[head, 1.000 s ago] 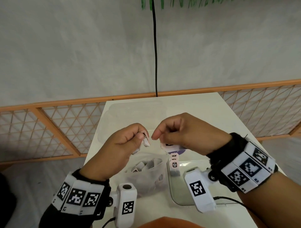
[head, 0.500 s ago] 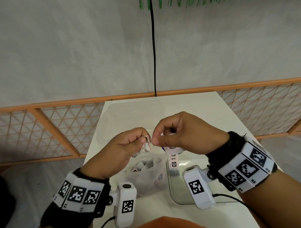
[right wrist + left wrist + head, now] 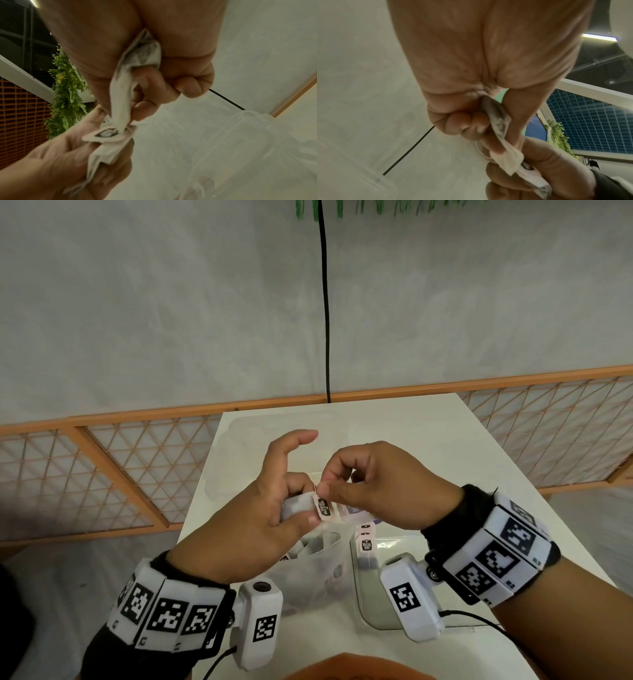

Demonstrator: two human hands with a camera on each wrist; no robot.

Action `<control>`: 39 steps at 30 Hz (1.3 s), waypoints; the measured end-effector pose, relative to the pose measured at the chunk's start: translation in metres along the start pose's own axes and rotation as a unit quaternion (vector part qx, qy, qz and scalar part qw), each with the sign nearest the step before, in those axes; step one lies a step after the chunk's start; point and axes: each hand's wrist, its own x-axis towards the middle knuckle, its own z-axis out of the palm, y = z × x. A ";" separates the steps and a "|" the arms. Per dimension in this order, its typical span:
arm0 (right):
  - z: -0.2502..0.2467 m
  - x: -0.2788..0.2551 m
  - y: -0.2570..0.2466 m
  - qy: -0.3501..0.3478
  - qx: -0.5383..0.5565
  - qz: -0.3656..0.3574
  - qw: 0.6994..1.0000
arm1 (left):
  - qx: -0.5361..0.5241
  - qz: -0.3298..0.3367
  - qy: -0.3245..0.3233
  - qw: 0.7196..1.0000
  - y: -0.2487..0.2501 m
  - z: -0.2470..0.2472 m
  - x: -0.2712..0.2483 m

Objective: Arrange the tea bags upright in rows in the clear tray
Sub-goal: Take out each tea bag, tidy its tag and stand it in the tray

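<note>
A grey wall [image 3: 171,302] fills the far half of the head view, with a black cable [image 3: 324,302] hanging straight down it to the far edge of the white table [image 3: 428,440]. An orange lattice fence [image 3: 85,470] runs along the foot of the wall on both sides of the table.

On the table, below the hands, a translucent plastic bag [image 3: 318,570] sits at near left; it holds a loose heap of tea bags, partly hidden by the left wrist and its camera. Just to its right lies the clear tray [image 3: 376,607], its near part covered by the right wrist camera. A short row of tea bags [image 3: 365,546] stands upright at the tray's left edge, paper tags up; how many there are cannot be told.

Above the bag and tray the two hands meet. The left hand [image 3: 260,529] pinches a tea bag [image 3: 298,505] between thumb and curled fingers, its index finger raised free. The right hand [image 3: 373,491] has its fingers curled, thumb and forefinger pinching the paper tag [image 3: 323,507] of that tea bag; the right wrist view shows another tea bag [image 3: 142,56] tucked in its palm.
</note>
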 end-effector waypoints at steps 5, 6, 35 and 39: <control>0.008 -0.001 0.005 0.012 -0.017 -0.021 1.000 | -0.013 -0.013 0.023 1.000 0.004 0.002 0.002; 0.009 -0.001 0.007 0.022 -0.023 -0.028 0.999 | -0.022 -0.017 0.035 0.999 0.003 0.002 0.003; 0.026 0.001 0.028 0.074 -0.047 -0.058 0.994 | 0.126 -0.051 0.122 0.983 -0.019 0.006 0.010; 0.025 0.003 0.031 0.065 -0.016 -0.006 0.998 | 0.172 -0.008 0.105 0.979 -0.020 0.005 0.009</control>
